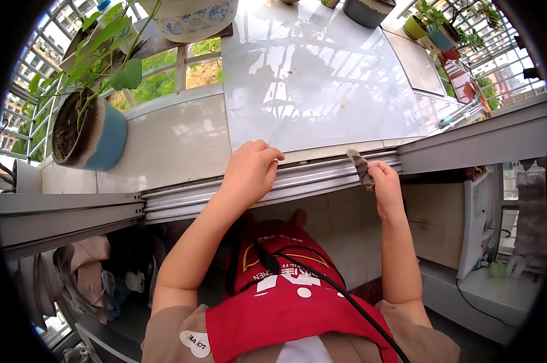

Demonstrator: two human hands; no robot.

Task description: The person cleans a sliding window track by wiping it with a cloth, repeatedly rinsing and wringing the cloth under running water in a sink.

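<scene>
My right hand (385, 181) pinches a crumpled grey-brown rag (360, 167) between thumb and fingers. The rag hangs over the right end of the metal sliding-door track (273, 185), overlapping its rails in this view. My left hand (250, 170) is over the middle of the same track, its fingers curled in and pointing right, with nothing showing in them. Just beyond its knuckles lies the near edge of a glossy pale sheet (322, 91) on the balcony floor.
A blue pot (107, 136) with a leafy plant stands at the left, with a blue-and-white planter (194, 18) behind. More potted plants (441, 36) are at the far right. Door frames (479, 142) flank the track; a cabinet (438, 221) stands at the right. A dark strap (346, 296) crosses my red apron.
</scene>
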